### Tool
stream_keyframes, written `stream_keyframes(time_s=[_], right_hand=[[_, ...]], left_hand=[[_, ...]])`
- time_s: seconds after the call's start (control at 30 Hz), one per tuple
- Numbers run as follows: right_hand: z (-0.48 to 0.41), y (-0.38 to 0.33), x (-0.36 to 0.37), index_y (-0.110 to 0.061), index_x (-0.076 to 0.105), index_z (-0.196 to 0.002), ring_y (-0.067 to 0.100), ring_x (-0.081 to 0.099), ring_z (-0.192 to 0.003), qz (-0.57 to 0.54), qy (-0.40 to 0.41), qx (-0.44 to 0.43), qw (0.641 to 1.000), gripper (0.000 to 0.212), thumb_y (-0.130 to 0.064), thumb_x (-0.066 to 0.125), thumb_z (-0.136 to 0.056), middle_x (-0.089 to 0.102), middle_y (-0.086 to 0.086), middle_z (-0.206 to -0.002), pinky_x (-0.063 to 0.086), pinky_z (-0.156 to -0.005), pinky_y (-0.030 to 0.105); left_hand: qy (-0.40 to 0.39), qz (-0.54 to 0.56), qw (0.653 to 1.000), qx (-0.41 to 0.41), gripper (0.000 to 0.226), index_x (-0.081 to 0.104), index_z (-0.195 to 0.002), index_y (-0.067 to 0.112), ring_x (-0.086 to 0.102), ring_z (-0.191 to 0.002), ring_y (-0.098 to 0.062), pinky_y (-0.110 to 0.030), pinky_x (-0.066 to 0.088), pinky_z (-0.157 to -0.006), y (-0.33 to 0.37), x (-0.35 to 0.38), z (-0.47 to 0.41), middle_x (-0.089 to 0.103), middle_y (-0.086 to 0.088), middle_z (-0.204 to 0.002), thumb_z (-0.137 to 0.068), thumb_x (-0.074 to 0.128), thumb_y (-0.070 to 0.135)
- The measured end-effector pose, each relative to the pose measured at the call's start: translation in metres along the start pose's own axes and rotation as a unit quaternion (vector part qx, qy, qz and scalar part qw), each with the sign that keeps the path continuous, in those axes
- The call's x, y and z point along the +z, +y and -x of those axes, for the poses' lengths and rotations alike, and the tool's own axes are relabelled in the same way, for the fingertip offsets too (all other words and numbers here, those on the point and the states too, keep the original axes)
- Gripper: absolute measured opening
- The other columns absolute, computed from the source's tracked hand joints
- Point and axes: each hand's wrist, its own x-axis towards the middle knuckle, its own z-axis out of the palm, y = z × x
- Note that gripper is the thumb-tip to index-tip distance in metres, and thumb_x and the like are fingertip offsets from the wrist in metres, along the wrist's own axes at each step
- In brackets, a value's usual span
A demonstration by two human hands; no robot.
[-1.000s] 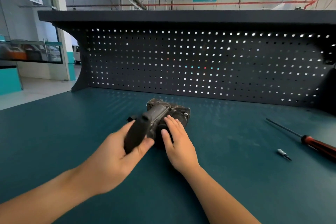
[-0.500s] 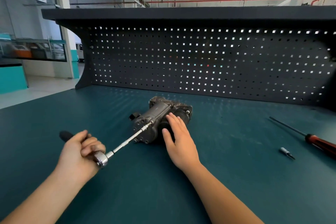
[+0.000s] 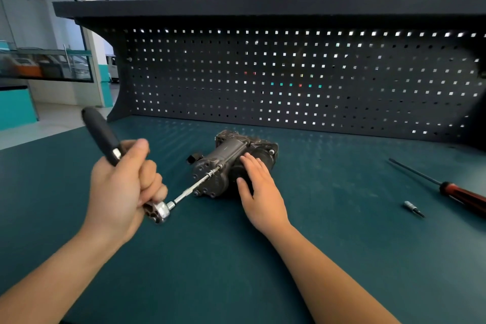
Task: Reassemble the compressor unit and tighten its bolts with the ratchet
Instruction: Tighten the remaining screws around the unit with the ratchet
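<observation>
The grey metal compressor unit [image 3: 231,158] lies on its side on the teal bench [image 3: 184,271], in the middle of the view. My left hand [image 3: 123,189] grips the ratchet [image 3: 160,212] by its black handle, which points up and away to the left. The chrome head sits below my fingers, and a thin extension runs from it to a bolt on the compressor's near end face. My right hand [image 3: 260,192] rests on the compressor's right side with its fingers straight.
A red-handled screwdriver [image 3: 457,193] lies at the right edge of the bench, with a small loose bit [image 3: 413,208] in front of it. A dark pegboard [image 3: 289,79] with a shelf on top closes off the back of the bench.
My left hand has swung the ratchet handle from pointing left and low to pointing up and away. Before that it pointed toward me. The right hand has stayed on the compressor.
</observation>
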Motion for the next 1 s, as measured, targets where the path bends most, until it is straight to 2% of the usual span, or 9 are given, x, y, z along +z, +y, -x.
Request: stream_keyframes(time_s=[0.13, 0.2, 0.3, 0.4, 0.53, 0.6, 0.7, 0.77, 1.0], right_hand=[[0.0, 0.0, -0.001, -0.025, 0.027, -0.146, 0.001, 0.004, -0.142, 0.002, -0.002, 0.001, 1.0, 0.048, -0.026, 0.039, -0.1, 0.019, -0.018, -0.153, 0.015, -0.105, 0.015], [0.0, 0.0, -0.001, -0.025, 0.027, -0.146, 0.001, 0.004, -0.142, 0.004, -0.001, -0.002, 1.0, 0.048, -0.026, 0.039, -0.1, 0.019, -0.018, -0.153, 0.014, -0.103, 0.013], [0.0, 0.0, -0.001, -0.025, 0.027, -0.146, 0.001, 0.004, -0.142, 0.001, -0.004, -0.001, 1.0, 0.048, -0.026, 0.039, -0.1, 0.019, -0.018, -0.153, 0.013, -0.104, 0.014], [0.001, 0.001, -0.001, -0.026, 0.027, -0.146, 0.001, 0.004, -0.142, -0.001, -0.006, -0.003, 1.0, 0.049, -0.027, 0.041, -0.099, 0.019, -0.019, -0.153, 0.013, -0.101, 0.012], [0.0, 0.001, -0.002, -0.026, 0.026, -0.146, 0.001, 0.004, -0.142, 0.0, -0.006, 0.0, 1.0, 0.05, -0.027, 0.042, -0.099, 0.018, -0.019, -0.153, 0.014, -0.103, 0.014], [0.0, 0.0, -0.002, -0.026, 0.026, -0.146, 0.002, 0.004, -0.142, -0.001, -0.008, 0.002, 1.0, 0.05, -0.028, 0.042, -0.099, 0.018, -0.019, -0.153, 0.013, -0.103, 0.013], [0.001, 0.0, -0.002, -0.026, 0.026, -0.146, 0.001, 0.003, -0.142, -0.003, -0.008, 0.002, 1.0, 0.051, -0.028, 0.042, -0.099, 0.018, -0.019, -0.153, 0.008, -0.1, 0.009], [0.001, 0.0, -0.002, -0.026, 0.026, -0.146, 0.0, 0.003, -0.142, -0.004, -0.008, 0.001, 1.0, 0.051, -0.028, 0.042, -0.099, 0.018, -0.019, -0.153, 0.007, -0.1, 0.008], [0.0, 0.001, -0.002, -0.025, 0.027, -0.146, 0.002, 0.004, -0.142, 0.005, -0.005, -0.004, 1.0, 0.049, -0.024, 0.042, -0.099, 0.019, -0.018, -0.153, 0.013, -0.101, 0.01]], left_hand=[[-0.131, -0.055, 0.989, 0.05, 0.025, 0.038, -0.072, 0.01, 0.016, -0.03, -0.006, -0.014, 0.025, -0.038, -0.002, 0.008, 0.01, 0.022, 0.009, -0.036, -0.087, 0.058, 0.016], [-0.182, -0.079, 0.978, 0.059, 0.017, 0.04, -0.077, 0.004, 0.018, -0.031, -0.005, -0.014, 0.027, -0.038, -0.003, 0.008, 0.012, 0.024, 0.008, -0.036, -0.081, 0.054, 0.013], [-0.203, -0.097, 0.972, 0.066, 0.012, 0.045, -0.077, 0.007, 0.019, -0.031, -0.006, -0.014, 0.029, -0.039, -0.004, 0.006, 0.01, 0.025, 0.007, -0.036, -0.08, 0.05, 0.017], [-0.177, -0.078, 0.979, 0.059, 0.024, 0.053, -0.072, 0.02, 0.019, -0.03, -0.006, -0.012, 0.029, -0.041, -0.007, 0.0, 0.01, 0.026, 0.011, -0.037, -0.082, 0.065, 0.038], [0.012, 0.016, 1.0, -0.022, 0.029, 0.049, -0.068, 0.021, 0.008, -0.035, -0.01, -0.012, 0.02, -0.039, -0.016, -0.017, 0.003, 0.021, 0.013, -0.035, -0.097, 0.043, 0.024], [0.095, 0.13, 0.98, -0.118, 0.03, 0.044, -0.069, 0.02, 0.012, -0.031, -0.007, -0.013, 0.022, -0.035, -0.02, -0.026, -0.002, 0.019, 0.011, -0.036, -0.098, 0.041, 0.024], [0.181, 0.302, 0.907, -0.23, 0.029, 0.039, -0.069, 0.015, 0.023, -0.026, -0.008, -0.009, 0.024, -0.035, -0.028, -0.032, -0.005, 0.022, 0.009, -0.036, -0.097, 0.041, 0.017], [0.19, 0.315, 0.898, -0.242, 0.027, 0.038, -0.069, 0.014, 0.024, -0.026, -0.008, -0.009, 0.024, -0.034, -0.031, -0.031, -0.003, 0.022, 0.009, -0.036, -0.096, 0.039, 0.014], [0.16, 0.251, 0.938, -0.177, 0.026, 0.039, -0.069, 0.016, 0.02, -0.029, -0.01, -0.014, 0.026, -0.032, -0.024, -0.025, 0.001, 0.017, 0.009, -0.04, -0.095, 0.039, 0.014]])
